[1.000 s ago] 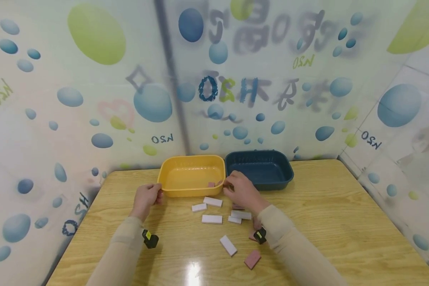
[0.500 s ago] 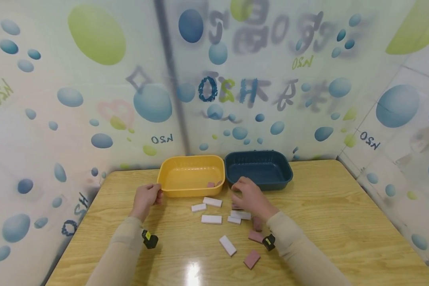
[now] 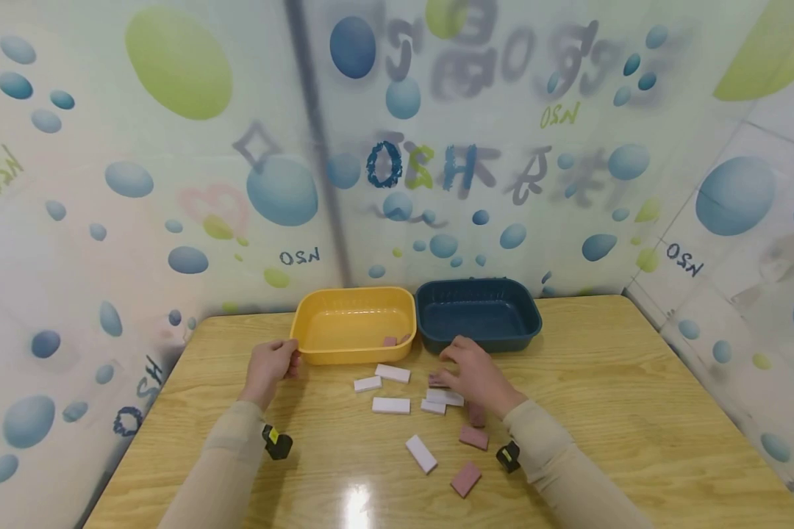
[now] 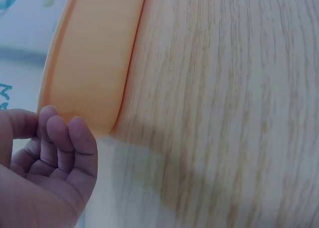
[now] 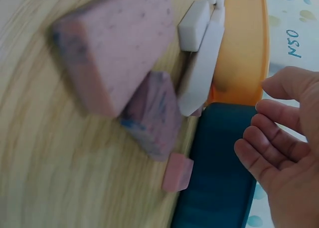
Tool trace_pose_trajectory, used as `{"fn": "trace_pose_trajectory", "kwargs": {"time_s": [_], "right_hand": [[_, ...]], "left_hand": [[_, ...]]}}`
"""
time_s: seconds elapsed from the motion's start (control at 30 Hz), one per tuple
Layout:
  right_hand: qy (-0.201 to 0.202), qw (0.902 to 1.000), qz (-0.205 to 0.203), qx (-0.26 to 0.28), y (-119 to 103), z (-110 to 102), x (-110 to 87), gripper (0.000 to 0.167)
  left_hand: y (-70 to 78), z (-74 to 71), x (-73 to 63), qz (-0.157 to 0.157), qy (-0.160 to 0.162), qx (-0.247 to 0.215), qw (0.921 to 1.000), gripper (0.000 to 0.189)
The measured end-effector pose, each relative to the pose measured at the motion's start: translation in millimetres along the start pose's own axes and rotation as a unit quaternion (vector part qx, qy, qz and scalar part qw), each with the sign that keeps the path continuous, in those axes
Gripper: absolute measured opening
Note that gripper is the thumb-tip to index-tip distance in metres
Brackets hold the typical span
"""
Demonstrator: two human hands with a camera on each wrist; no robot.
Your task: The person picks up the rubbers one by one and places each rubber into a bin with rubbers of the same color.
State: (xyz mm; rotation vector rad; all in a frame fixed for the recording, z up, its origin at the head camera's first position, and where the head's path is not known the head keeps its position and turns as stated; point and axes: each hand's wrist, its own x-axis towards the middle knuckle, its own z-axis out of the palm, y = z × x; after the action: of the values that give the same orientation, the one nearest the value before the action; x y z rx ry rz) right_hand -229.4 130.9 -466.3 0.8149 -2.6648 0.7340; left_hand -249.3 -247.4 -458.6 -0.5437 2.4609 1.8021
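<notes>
My left hand (image 3: 270,369) pinches the left front corner of the yellow plastic bin (image 3: 344,357); in the left wrist view, thumb and fingertips meet at its rim (image 4: 44,101). Two small pink pieces (image 3: 390,342) lie inside the bin near its right front corner. My right hand (image 3: 481,376) hovers in front of the dark blue bin (image 3: 506,343), its fingers loosely bent and holding nothing in the right wrist view. Just below its fingertips is a pink block (image 3: 436,381), partly covered by the hand. White blocks (image 3: 445,397) lie beside it.
On the wooden table (image 3: 602,411), several white blocks (image 3: 392,405) and pink blocks (image 3: 466,479) lie scattered in front of the bins. The two bins stand side by side against a patterned wall (image 3: 437,213).
My right hand has moved from the yellow bin's right front corner, rightward and toward me, over the blocks. My left hand has stayed at the yellow bin's rim.
</notes>
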Motion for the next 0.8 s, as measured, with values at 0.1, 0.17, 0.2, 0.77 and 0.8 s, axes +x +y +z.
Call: {"fn": "trace_pose_trajectory", "kwargs": {"time_s": [0.1,0.17,0.2,0.77,0.8], "right_hand": [[-0.008,1.0000,0.004,0.003,2.3,0.3,-1.8,0.020],[-0.019,0.9998,0.008,0.001,3.8,0.9,-2.4,0.021],[-0.024,0.9997,0.011,0.001,4.6,1.4,-2.6,0.021],[-0.076,0.9964,0.035,-0.014,13.5,6.9,-3.0,0.012],[-0.079,0.9961,0.037,-0.011,13.8,6.8,-2.9,0.012]], "left_hand": [[0.1,-0.1,0.3,0.000,0.000,0.000,1.0000,0.035],[0.0,-0.1,0.6,0.000,0.000,0.001,1.0000,0.035],[-0.1,-0.2,0.9,-0.001,-0.001,0.001,1.0000,0.035],[-0.3,-0.2,1.4,-0.001,-0.001,0.003,1.0000,0.034],[-0.4,-0.3,1.3,-0.002,-0.001,0.003,1.0000,0.034]]}}
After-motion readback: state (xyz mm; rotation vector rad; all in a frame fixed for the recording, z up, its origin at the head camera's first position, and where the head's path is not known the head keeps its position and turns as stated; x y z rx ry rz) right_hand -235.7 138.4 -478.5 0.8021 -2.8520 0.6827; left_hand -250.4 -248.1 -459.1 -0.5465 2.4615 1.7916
